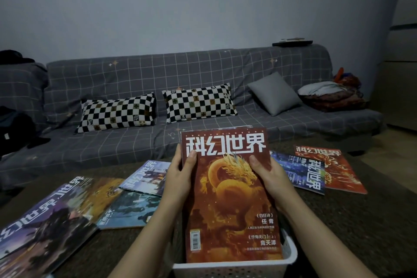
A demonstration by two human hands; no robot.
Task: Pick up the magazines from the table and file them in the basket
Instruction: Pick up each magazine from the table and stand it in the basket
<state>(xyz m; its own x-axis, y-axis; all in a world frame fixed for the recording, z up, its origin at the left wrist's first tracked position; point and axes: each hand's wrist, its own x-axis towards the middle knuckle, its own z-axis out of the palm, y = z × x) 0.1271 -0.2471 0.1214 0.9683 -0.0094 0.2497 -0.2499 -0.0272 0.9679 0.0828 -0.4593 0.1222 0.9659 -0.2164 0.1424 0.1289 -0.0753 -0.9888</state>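
A red magazine with a golden dragon (232, 205) stands upright with its lower edge inside the white perforated basket (234, 268) at the table's near edge. More magazines seem to stand behind it. My left hand (180, 176) grips its left edge, thumb on the cover. My right hand (268, 174) grips its right edge the same way. Several other magazines lie flat on the table: a purple one (42, 228) and an orange one (101, 194) at the left, two bluish ones (144, 178) (130, 210) near my left arm, a blue one (302, 171) and a red one (331, 169) at the right.
The dark table (361, 221) stands in front of a grey checked sofa (135, 142) with two chequered pillows (117, 115), a grey cushion (274, 93) and a pile of cloth (331, 95). A dark bag (13, 128) lies at the far left.
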